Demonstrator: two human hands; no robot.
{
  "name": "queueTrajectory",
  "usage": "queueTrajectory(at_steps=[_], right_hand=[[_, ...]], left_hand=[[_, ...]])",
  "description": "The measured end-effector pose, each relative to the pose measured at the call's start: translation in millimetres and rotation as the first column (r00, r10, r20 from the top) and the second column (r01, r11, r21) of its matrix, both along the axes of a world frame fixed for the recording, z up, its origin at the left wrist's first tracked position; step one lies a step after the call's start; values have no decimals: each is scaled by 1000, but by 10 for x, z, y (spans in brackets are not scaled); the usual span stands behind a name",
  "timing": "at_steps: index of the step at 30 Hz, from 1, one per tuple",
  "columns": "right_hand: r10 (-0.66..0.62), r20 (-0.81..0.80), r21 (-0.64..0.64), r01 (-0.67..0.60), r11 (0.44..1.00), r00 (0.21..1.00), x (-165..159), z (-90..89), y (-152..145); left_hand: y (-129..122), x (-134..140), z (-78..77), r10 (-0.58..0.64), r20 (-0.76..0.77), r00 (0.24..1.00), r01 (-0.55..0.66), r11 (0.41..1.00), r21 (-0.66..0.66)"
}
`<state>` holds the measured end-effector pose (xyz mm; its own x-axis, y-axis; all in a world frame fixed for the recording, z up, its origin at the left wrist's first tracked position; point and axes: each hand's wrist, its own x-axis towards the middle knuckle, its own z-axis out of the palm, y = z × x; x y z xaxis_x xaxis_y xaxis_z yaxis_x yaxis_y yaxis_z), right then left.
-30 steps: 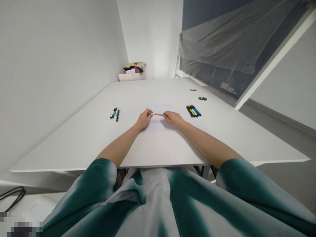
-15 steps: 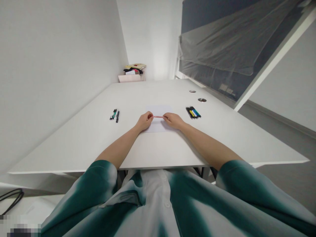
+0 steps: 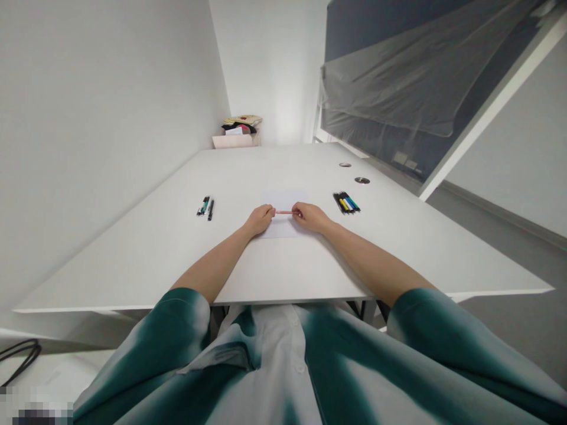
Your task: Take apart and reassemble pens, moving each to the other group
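Observation:
A thin pink pen-like stick (image 3: 284, 212) lies level between my two hands, above a sheet of white paper (image 3: 283, 230). My left hand (image 3: 261, 219) pinches its left end, and the fingers are closed. At the other end, the fingertips of my right hand (image 3: 309, 216) are closed on it. Both ends are hidden by the fingers, so I cannot tell its exact kind. Both forearms come in over the near edge of the white table (image 3: 248, 271).
Left of my hands lie a few pens (image 3: 205, 206). To the right is a row of several markers (image 3: 346, 202) with coloured barrels. Two round table inserts (image 3: 362, 180) sit farther back. A pink box (image 3: 233, 140) with piled items stands at the far end.
The pink stick sits slightly lower, and the fingers of both hands have shifted a little on it. Pens, markers and paper stay where they were.

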<state>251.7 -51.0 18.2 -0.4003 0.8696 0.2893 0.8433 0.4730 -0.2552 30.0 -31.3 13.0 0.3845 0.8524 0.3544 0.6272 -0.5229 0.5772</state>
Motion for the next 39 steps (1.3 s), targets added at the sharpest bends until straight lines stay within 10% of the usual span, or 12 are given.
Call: queueTrajectory(at_steps=[39], right_hand=[[-31,33,-23,32,999,999,16,11,10]], left_hand=[[-12,-7,-6,-38,-43,998,41,997,72]])
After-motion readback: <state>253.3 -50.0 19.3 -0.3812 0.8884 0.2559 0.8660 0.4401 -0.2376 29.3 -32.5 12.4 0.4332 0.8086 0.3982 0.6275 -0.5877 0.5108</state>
